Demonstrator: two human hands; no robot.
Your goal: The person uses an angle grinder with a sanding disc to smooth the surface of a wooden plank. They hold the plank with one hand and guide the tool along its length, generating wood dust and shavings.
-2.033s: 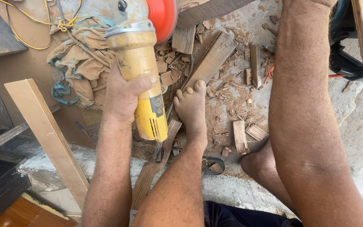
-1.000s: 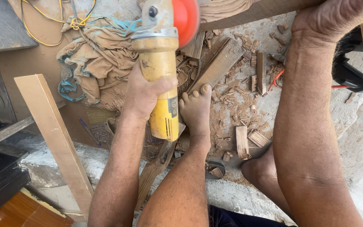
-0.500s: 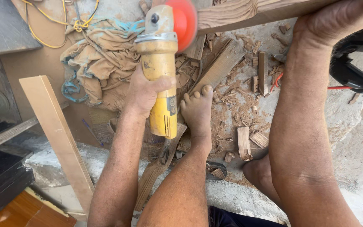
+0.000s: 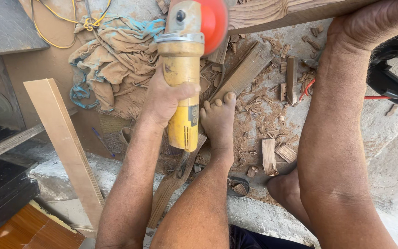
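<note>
Shifted to the right and upward since two seconds ago: yellow angle grinder (image 4: 183, 78), its red disc guard (image 4: 213, 23) now right at the underside edge of the wooden plank (image 4: 272, 14) along the top of the view. Also come into sight, well right of the grinder: right hand (image 4: 374, 20), laid over the plank's far end.

Looks like the start of a grinding pass on the plank edge; contact between disc and wood hidden behind the guard, so cannot tell whether cutting yet. Calls next for a firm brace on the plank and a steady, level feed of the disc, with toes kept clear.

Left hand (image 4: 164, 99) wrapped tight round the grinder's body from its left side, thumb across the top, wrist straight, forearm running down and away from the tool. Right hand pressing palm-down on the plank, fingers out of view, so grip not certain. Bare foot (image 4: 218, 120) just right of the grinder's tail, nearly touching. Wood offcuts (image 4: 269, 157) scattered lower right of the grinder; crumpled cloth (image 4: 111, 55) to its left.
</note>
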